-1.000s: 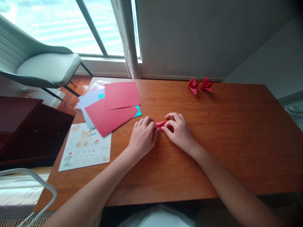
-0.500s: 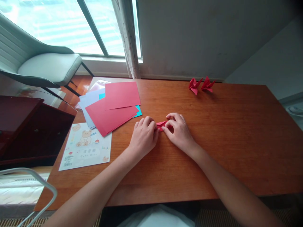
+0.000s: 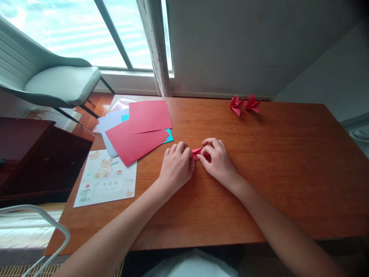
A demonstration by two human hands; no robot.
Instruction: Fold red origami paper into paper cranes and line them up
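A small piece of folded red paper (image 3: 197,152) is held low over the middle of the wooden table (image 3: 288,173). My left hand (image 3: 178,161) has its fingers curled and closed on the paper's left end, which they hide. On the other end, my right hand (image 3: 216,157) pinches the paper between thumb and fingers. Beyond it, near the table's far edge, two finished-looking red folded paper figures stand side by side: one on the left (image 3: 236,104) and one on the right (image 3: 253,103), both with pointed wings.
Red paper sheets (image 3: 150,115) lie over pale and blue sheets at the left. In front of them is a white sheet with bear drawings (image 3: 106,184). A white chair (image 3: 63,82) stands by the window, and a white curved tube (image 3: 54,223) is at lower left.
My left hand has shifted very slightly right. The right hand keeps its pinch on the folded red paper, and the view has moved a little.
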